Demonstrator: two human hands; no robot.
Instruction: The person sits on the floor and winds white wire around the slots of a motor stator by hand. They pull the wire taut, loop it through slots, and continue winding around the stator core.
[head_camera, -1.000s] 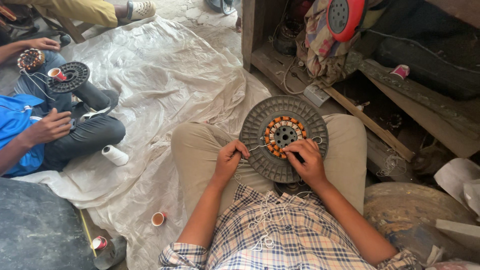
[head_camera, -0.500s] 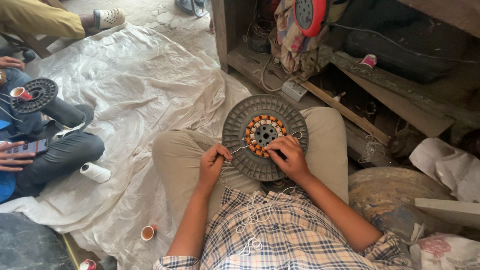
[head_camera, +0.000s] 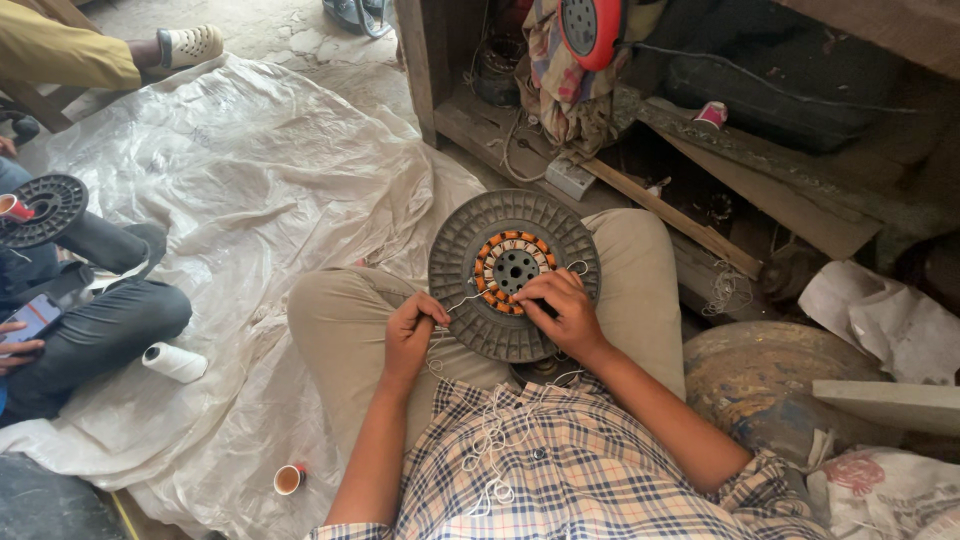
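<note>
A round grey ribbed motor disc with an orange coil ring around its hub rests on my lap, between my knees. My right hand lies on the disc's lower right, fingers pressed at the edge of the coil ring. At the disc's left rim, my left hand pinches a thin white thread that runs taut to the coil ring. More loose white thread lies over my checked shirt.
Another person sits at the left with a similar disc and a phone. A white thread spool and a small cup lie on the plastic sheet. A wooden shelf with clutter stands at the right.
The view has shifted, so the person at the left sits nearer the frame's edge. My hands stay on the disc, the left one still pulling the thread.
</note>
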